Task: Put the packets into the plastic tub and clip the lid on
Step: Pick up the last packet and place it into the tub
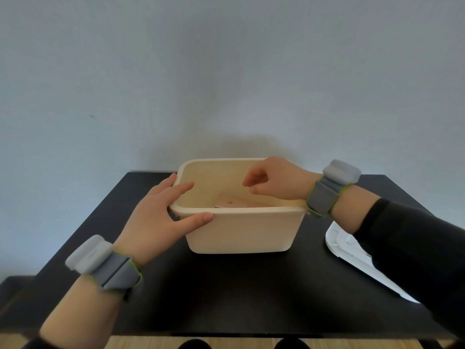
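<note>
A cream plastic tub stands in the middle of the black table, open at the top. A pinkish packet lies on its floor, partly hidden by the near wall. My left hand grips the tub's near left corner, thumb along the front rim and fingers over the left rim. My right hand hovers above the tub's opening, fingers loosely curled and apart, holding nothing. The white lid lies flat on the table to the right, partly covered by my right sleeve.
The black table ends at a pale wall just behind the tub. Both wrists carry grey bands with pale sensor blocks. A wooden floor and two dark shoe tips show below the table's near edge.
</note>
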Demonstrator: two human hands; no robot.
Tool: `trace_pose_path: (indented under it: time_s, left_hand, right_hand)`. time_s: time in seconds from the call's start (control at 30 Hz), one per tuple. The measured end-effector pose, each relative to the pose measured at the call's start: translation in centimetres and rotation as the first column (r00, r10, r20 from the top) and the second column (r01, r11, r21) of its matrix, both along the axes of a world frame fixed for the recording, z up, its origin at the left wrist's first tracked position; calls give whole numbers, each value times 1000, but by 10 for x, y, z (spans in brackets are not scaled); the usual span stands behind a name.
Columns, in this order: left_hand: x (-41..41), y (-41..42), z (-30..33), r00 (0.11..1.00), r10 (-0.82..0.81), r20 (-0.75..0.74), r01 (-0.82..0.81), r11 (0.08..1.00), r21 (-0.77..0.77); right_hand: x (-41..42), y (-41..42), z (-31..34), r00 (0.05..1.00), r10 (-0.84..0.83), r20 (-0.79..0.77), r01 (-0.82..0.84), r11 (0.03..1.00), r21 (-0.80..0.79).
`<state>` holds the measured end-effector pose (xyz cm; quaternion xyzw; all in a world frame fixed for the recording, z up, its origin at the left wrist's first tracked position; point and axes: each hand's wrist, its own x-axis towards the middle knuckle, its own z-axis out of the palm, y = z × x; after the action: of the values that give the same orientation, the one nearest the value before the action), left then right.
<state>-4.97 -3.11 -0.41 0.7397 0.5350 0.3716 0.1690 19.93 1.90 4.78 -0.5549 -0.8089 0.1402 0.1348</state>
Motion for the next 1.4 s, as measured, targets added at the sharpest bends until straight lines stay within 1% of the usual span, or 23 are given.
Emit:
trace_pose_path:
  time_s: [0.2,0.6,0.67,0.77,0.9,1.07,1.33,1.4]
  left_hand:
    - [0,2,0,1000,2,-23,-3,1000,-15]
    - [3,-1,6,996,-2,-92,5,999,31]
    - [4,-2,9,995,0,-102,4,999,43]
    - [8,-5,13,993,-3,-121,16,995,102]
    - [17,-7,21,991,-31,-126,50,987,155]
    - [24,-10,24,991,-24,-129,34,997,74]
    - [34,-15,20,979,-16,-202,36,995,97]
    - [34,-15,20,977,-5,-212,26,995,94]
  right_hand:
    - [1,-2,1,997,-12,-81,16,999,48]
    - [7,-16,7,995,-43,-90,51,995,87]
    - [9,-19,8,992,-62,-111,73,992,101]
    - [14,-23,10,986,-99,-134,115,987,113]
    - [24,-26,13,984,-138,-112,155,974,165]
    - [43,-31,13,962,-223,-155,256,936,243]
    - [71,-47,3,893,-373,-251,422,888,185]
    - [75,-51,-3,890,-403,-212,438,885,156]
